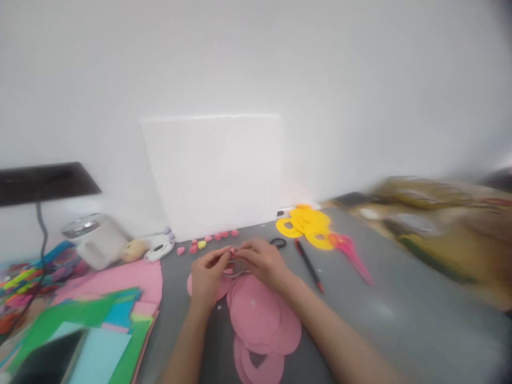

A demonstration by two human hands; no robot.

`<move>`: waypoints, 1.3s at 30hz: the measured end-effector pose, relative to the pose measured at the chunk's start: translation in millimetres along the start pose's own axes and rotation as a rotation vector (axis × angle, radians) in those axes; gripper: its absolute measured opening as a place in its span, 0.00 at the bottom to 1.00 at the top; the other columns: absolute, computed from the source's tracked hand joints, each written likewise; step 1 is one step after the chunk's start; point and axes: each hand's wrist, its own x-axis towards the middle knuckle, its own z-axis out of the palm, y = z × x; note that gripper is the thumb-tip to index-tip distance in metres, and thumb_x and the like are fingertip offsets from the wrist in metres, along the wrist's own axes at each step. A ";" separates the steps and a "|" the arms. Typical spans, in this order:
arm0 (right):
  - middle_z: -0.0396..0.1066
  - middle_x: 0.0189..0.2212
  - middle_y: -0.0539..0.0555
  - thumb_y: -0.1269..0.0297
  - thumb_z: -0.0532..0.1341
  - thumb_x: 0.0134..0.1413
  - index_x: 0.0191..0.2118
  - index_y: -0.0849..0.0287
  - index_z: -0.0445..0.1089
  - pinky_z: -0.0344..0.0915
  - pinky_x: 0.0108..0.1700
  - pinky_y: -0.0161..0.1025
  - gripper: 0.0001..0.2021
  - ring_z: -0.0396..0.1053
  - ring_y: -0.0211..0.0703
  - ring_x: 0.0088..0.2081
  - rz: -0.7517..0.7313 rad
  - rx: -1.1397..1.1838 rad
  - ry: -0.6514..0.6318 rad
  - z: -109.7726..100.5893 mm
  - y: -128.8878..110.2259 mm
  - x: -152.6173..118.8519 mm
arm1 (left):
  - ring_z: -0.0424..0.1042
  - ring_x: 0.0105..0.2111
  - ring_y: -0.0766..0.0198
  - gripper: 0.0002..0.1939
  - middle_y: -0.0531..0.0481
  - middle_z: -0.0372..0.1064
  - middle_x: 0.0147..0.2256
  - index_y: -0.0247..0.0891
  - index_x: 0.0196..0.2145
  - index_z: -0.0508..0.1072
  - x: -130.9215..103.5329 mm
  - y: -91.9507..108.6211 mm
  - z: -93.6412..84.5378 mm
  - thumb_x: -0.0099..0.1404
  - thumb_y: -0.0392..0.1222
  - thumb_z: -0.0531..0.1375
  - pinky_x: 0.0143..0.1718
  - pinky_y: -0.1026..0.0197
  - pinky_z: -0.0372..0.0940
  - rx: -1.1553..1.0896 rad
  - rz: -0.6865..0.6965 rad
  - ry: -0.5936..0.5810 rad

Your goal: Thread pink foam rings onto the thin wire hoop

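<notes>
Both hands meet above the grey table, fingertips together around a small pink piece [232, 254], which looks like folded paper; its exact shape is blurred. My left hand [208, 273] pinches it from the left and my right hand [262, 262] from the right. Just beyond them lies a loose row of small puffy pink and red pieces, with a yellow piece [202, 245] among them. Below my hands, round pink paper cutouts [256, 312] overlap in a pile. A grey ring-like object [239, 269], partly hidden, shows between my hands.
Right of my hands lie a black-and-red pen [309, 265], pink scissors [354, 256] and yellow paper rings [308, 221]. Coloured paper sheets [92, 314], a dark phone-like object [50, 358] and a white mug-like container [98, 240] are at left. A white board [218, 176] leans against the wall.
</notes>
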 end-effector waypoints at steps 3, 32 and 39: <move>0.72 0.34 0.55 0.67 0.57 0.56 0.36 0.56 0.72 0.63 0.32 0.33 0.07 0.68 0.38 0.33 0.064 0.102 0.030 -1.0 -4.7 3.0 | 0.75 0.30 0.59 0.11 0.46 0.77 0.32 0.35 0.30 0.79 -0.1 -0.9 0.1 0.48 0.42 0.65 0.30 0.60 0.71 -0.005 0.027 0.014; 0.72 0.24 0.50 0.63 0.62 0.42 0.27 0.60 0.68 0.70 0.33 0.38 0.06 0.70 0.38 0.27 0.829 1.092 0.031 -7.2 -10.5 16.7 | 0.73 0.39 0.55 0.11 0.45 0.77 0.35 0.36 0.32 0.79 4.1 -6.6 -3.2 0.50 0.42 0.65 0.46 0.55 0.64 -0.048 0.062 0.013; 0.68 0.27 0.52 0.67 0.61 0.44 0.26 0.58 0.70 0.65 0.26 0.32 0.02 0.65 0.37 0.28 0.569 0.552 0.169 -7.4 -14.3 13.2 | 0.74 0.38 0.54 0.12 0.43 0.77 0.34 0.35 0.32 0.79 3.1 -7.9 -2.1 0.50 0.44 0.65 0.45 0.53 0.66 -0.007 0.102 0.061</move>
